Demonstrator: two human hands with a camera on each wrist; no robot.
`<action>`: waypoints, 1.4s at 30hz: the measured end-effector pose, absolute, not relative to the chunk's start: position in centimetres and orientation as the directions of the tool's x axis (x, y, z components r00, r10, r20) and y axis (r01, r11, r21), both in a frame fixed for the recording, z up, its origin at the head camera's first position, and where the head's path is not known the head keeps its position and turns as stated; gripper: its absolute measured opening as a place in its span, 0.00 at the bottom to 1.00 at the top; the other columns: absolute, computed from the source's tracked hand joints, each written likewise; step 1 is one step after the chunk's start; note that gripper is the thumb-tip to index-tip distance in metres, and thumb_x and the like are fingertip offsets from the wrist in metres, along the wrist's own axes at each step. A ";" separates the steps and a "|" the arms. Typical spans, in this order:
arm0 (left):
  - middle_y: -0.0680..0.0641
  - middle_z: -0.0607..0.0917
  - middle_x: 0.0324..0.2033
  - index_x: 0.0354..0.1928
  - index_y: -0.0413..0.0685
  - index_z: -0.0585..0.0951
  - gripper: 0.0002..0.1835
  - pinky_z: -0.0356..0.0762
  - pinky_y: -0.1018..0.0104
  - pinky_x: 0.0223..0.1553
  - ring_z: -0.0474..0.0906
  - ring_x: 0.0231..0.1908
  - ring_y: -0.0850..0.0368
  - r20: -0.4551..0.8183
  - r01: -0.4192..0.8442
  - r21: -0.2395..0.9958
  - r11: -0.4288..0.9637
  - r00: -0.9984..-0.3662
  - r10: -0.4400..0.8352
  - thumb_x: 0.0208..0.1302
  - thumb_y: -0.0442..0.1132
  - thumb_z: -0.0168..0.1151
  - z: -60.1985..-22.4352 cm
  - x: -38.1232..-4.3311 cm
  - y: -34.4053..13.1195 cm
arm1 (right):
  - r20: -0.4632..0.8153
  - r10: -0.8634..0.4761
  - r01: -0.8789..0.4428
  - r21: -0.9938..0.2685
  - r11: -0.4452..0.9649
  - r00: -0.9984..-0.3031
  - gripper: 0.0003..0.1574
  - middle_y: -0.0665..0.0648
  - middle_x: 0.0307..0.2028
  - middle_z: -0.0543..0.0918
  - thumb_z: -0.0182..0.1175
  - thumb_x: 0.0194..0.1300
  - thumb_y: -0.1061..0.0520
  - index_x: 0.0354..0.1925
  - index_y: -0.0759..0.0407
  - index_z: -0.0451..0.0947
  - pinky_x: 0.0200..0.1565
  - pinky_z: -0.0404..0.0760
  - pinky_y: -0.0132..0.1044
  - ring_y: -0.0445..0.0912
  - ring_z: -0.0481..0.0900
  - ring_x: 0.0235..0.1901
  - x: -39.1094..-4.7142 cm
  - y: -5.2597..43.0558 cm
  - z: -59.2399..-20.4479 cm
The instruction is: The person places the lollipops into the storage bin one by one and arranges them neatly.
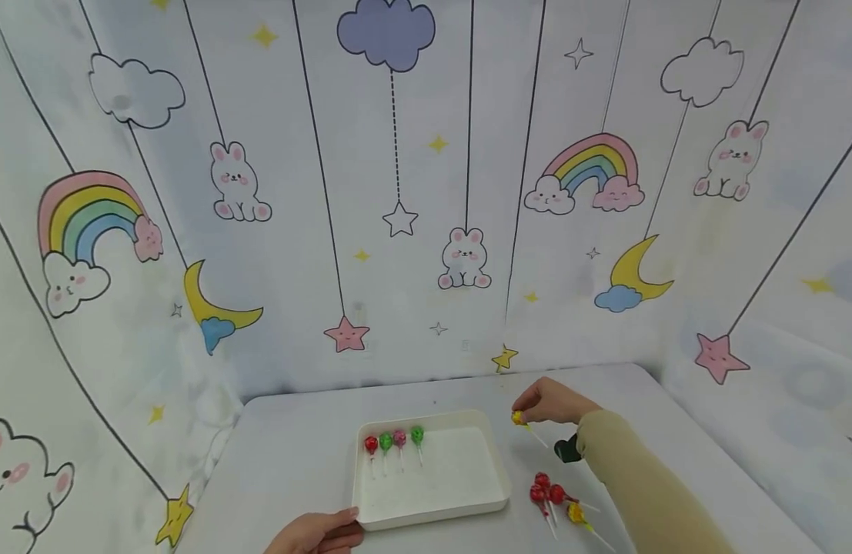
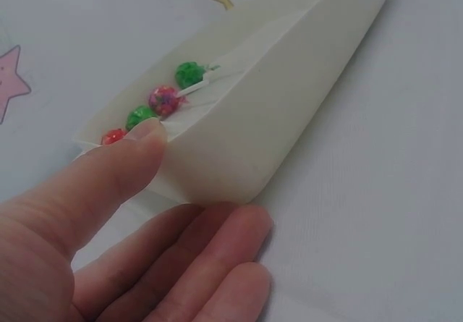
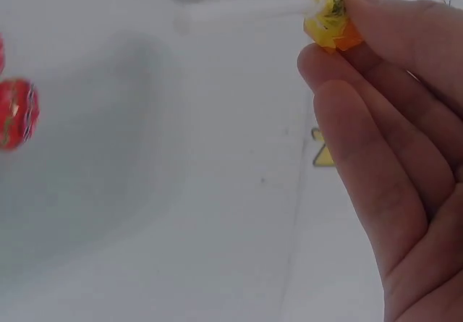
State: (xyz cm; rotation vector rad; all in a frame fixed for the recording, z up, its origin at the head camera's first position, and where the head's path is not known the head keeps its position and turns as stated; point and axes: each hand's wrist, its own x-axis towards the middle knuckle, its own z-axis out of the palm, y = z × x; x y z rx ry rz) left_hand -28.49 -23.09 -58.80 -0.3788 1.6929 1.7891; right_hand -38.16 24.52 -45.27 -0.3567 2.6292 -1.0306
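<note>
A white tray [image 1: 432, 504] lies on the table with several lollipops in a row along its back left: a red one [image 1: 372, 445], a green one [image 1: 386, 442], a pink one [image 1: 399, 438] and another green one [image 1: 417, 435]. My left hand [image 1: 320, 532] holds the tray's front left corner, thumb on the rim and fingers against the outside, as the left wrist view shows. To the right of the tray, my right hand [image 1: 552, 402] pinches a yellow lollipop [image 3: 333, 18] by its wrapped head above the table. Its white stick points away from the fingers.
Right of the tray, a loose group of red lollipops [image 1: 542, 492] and a yellow lollipop [image 1: 576, 513] lies on the white table [image 1: 287, 454]. A dark object [image 1: 567, 448] shows at the right wrist. Walls printed with rabbits, stars and clouds surround the table.
</note>
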 end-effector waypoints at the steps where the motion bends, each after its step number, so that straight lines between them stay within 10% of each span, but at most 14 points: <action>1: 0.42 0.92 0.41 0.54 0.32 0.84 0.30 0.87 0.64 0.53 0.90 0.44 0.55 -0.614 -0.628 0.778 0.026 -0.750 0.246 0.59 0.49 0.77 -58.6 -28.5 -23.0 | -0.175 -0.344 -0.132 -0.694 0.707 -0.923 0.13 0.56 0.40 0.91 0.70 0.65 0.62 0.48 0.64 0.88 0.51 0.89 0.47 0.45 0.87 0.41 -38.4 23.8 -45.2; 19: 0.44 0.92 0.37 0.53 0.26 0.82 0.26 0.88 0.64 0.49 0.90 0.41 0.56 -0.562 -0.583 0.813 -0.010 -0.788 0.252 0.65 0.44 0.73 -56.3 -27.8 -21.3 | -0.094 -0.129 -0.044 -0.615 0.788 -0.987 0.06 0.50 0.33 0.86 0.75 0.59 0.61 0.36 0.55 0.88 0.44 0.86 0.44 0.46 0.80 0.36 -41.5 10.5 -52.7; 42: 0.43 0.91 0.37 0.50 0.30 0.85 0.23 0.88 0.66 0.49 0.90 0.39 0.57 -0.590 -0.609 0.793 -0.030 -0.779 0.215 0.65 0.44 0.73 -56.9 -27.2 -22.3 | 0.020 -0.053 -0.056 -0.531 0.846 -0.998 0.07 0.52 0.29 0.85 0.76 0.57 0.62 0.32 0.58 0.85 0.41 0.84 0.46 0.46 0.78 0.31 -41.0 5.7 -54.8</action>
